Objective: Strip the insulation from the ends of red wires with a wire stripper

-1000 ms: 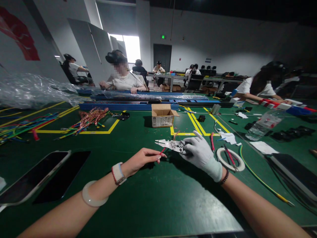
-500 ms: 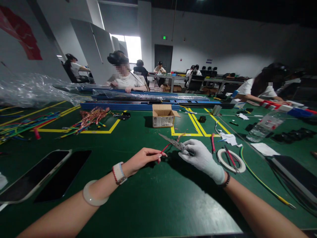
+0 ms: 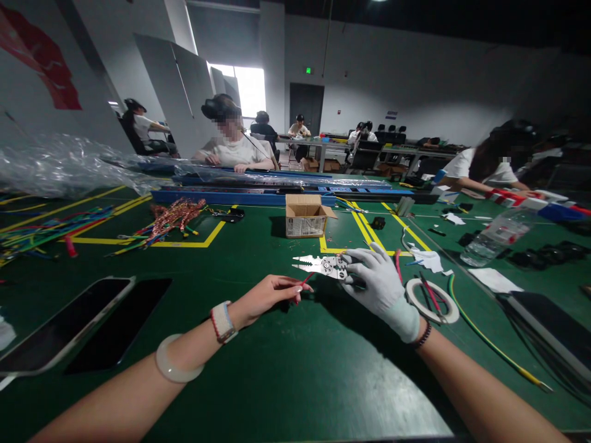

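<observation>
My bare left hand (image 3: 272, 296) pinches a thin red wire (image 3: 308, 278) between thumb and fingers above the green table. The wire's upper end runs up behind the silver wire strippers (image 3: 327, 266), so I cannot see how it sits there. Gripping those strippers is my right hand (image 3: 378, 283), in a pale glove. Their notched jaws point left and look slightly apart; the handles are hidden by the glove. Just right of the glove lies a short red piece of cable (image 3: 398, 261), partly covered by the fingers.
A small cardboard box (image 3: 305, 224) stands ahead. Bundled copper wires (image 3: 178, 216) lie left of it. Two phones, one of them a black phone (image 3: 122, 323), rest at left. To the right are a white tape roll (image 3: 415, 301), a green-yellow cable (image 3: 489, 344) and a water bottle (image 3: 496, 237).
My right hand has turned the wire strippers so their flat face shows and the jaws point level to the left. Its fingers have spread somewhat. The left hand has hardly moved.
</observation>
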